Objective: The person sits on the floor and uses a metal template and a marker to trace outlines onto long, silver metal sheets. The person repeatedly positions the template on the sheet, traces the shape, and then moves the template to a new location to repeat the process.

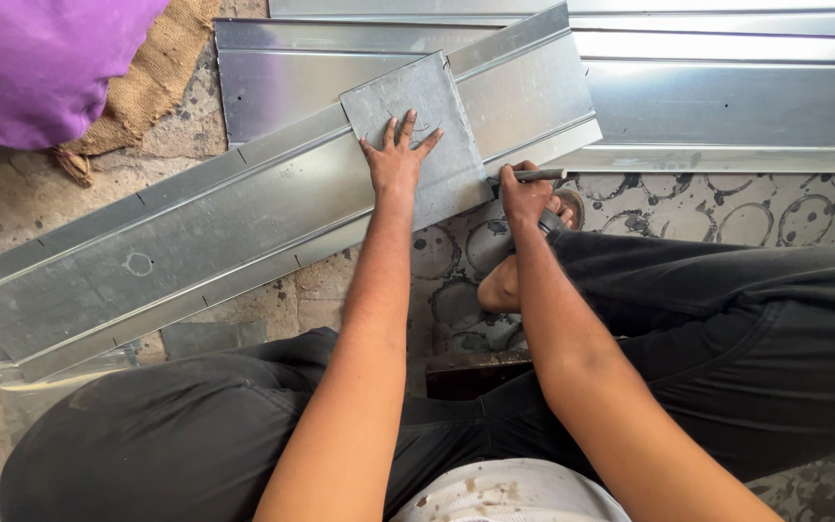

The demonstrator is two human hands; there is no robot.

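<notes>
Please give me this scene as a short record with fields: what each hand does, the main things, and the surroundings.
left hand: left hand pressed flat, fingers spread, on a small square metal plate
right hand: right hand grips a thin dark marking tool at the plate's lower right edge
under the plate: long metal channel, lying diagonally
behind: second metal sheet
floor: stained floor with ring marks
top left: purple cloth, burlap

Both bare forearms reach forward side by side. The left hand (396,164) lies flat, palm down, fingers spread and pressing. Just right of that flat grip, the right hand (524,193) is curled into a closed fist, knuckles up, wrist bent slightly inward.
</notes>
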